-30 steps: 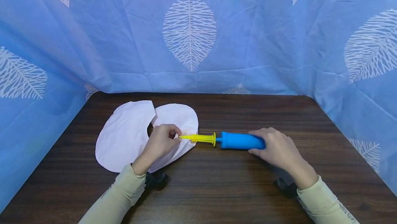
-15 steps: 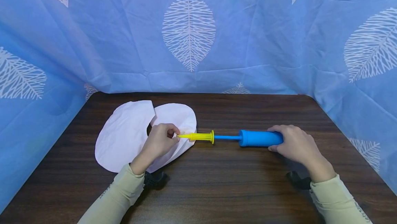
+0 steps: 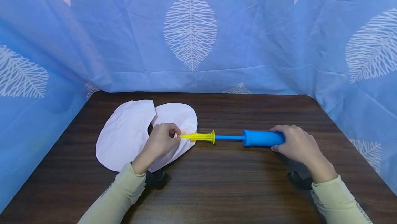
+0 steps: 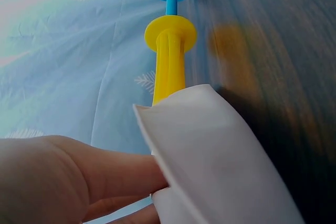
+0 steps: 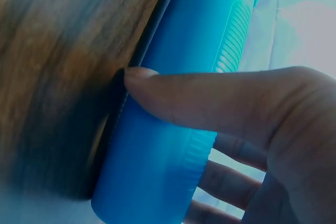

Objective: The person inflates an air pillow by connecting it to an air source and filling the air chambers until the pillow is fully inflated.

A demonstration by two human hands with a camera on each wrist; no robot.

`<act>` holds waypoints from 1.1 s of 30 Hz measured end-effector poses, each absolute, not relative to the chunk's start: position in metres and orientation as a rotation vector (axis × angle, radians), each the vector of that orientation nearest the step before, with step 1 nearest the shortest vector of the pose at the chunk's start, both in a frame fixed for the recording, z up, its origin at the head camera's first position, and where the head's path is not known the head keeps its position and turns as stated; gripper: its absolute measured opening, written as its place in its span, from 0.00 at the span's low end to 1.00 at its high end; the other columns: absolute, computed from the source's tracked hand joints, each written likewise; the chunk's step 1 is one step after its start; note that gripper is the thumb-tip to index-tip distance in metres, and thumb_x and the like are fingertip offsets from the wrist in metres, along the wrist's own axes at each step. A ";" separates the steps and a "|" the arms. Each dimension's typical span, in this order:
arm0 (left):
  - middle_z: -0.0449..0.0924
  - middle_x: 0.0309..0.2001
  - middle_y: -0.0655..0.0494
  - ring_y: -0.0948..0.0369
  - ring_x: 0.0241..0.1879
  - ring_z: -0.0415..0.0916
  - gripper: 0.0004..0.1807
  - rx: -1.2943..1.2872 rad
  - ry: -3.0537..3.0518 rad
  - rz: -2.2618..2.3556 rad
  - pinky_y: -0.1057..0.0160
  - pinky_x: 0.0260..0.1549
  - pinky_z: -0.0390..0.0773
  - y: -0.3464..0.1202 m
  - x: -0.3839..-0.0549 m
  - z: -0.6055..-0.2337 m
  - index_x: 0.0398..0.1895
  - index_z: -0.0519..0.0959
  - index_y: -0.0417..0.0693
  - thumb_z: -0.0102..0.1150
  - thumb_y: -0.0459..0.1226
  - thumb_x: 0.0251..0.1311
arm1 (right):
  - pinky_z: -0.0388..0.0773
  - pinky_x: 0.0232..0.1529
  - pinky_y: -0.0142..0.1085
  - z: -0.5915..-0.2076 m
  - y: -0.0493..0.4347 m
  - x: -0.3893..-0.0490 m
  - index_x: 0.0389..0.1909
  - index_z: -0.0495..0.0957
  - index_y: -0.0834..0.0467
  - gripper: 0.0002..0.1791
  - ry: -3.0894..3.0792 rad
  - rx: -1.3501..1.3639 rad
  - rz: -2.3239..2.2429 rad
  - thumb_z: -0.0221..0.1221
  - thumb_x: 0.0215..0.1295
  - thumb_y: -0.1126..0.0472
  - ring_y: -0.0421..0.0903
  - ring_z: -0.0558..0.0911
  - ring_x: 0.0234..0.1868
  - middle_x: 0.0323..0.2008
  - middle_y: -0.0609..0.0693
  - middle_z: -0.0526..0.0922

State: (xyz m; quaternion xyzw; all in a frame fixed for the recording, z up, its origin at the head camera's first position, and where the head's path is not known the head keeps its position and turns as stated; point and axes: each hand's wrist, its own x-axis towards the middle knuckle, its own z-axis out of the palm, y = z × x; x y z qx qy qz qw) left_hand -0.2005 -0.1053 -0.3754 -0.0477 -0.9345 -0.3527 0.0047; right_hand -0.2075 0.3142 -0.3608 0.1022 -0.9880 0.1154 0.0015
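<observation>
A flat white neck pillow (image 3: 119,138), round with a slit and a central hole, lies at the left of the table. My left hand (image 3: 159,141) pinches with thumb and fingertips on its right half, right where the tapered tip of a yellow nozzle (image 3: 203,136) ends. In the left wrist view, a raised white edge of the pillow (image 4: 205,140) hides the nozzle's tip. From the nozzle a thin blue rod (image 3: 228,137) runs into the blue barrel of a hand pump (image 3: 260,138). My right hand (image 3: 297,146) grips the barrel's far end, thumb across it (image 5: 178,95).
The dark wood-grain table (image 3: 217,189) carries everything. A blue curtain with white leaf prints (image 3: 248,27) surrounds its back and sides. Black wrist devices (image 3: 156,179) sit under both wrists, and pale sleeves (image 3: 114,196) cover the forearms.
My right hand has drawn the pump barrel to the right, exposing a long stretch of blue rod. Most of that came before the last half second. The left hand stays in place.
</observation>
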 end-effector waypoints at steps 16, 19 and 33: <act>0.81 0.29 0.52 0.58 0.30 0.72 0.06 -0.117 -2.975 -1.079 0.63 0.34 0.71 -0.101 -0.198 -0.371 0.41 0.89 0.42 0.70 0.28 0.61 | 0.82 0.47 0.66 -0.362 0.283 -0.199 0.64 0.84 0.56 0.32 -3.061 0.426 0.387 0.78 0.58 0.54 0.69 0.83 0.59 0.61 0.67 0.85; 0.80 0.28 0.53 0.58 0.29 0.71 0.06 -0.132 -2.968 -1.081 0.63 0.33 0.70 -0.100 -0.198 -0.371 0.40 0.89 0.42 0.70 0.28 0.61 | 0.82 0.47 0.65 -0.363 0.275 -0.196 0.64 0.85 0.56 0.32 -3.057 0.450 0.381 0.79 0.58 0.52 0.67 0.84 0.59 0.61 0.66 0.85; 0.79 0.28 0.53 0.58 0.27 0.69 0.06 -0.147 -2.976 -1.088 0.64 0.30 0.68 -0.098 -0.196 -0.370 0.39 0.88 0.42 0.69 0.27 0.61 | 0.82 0.53 0.62 -0.371 0.255 -0.192 0.71 0.80 0.49 0.37 -2.959 0.642 0.359 0.78 0.61 0.50 0.61 0.86 0.57 0.59 0.60 0.87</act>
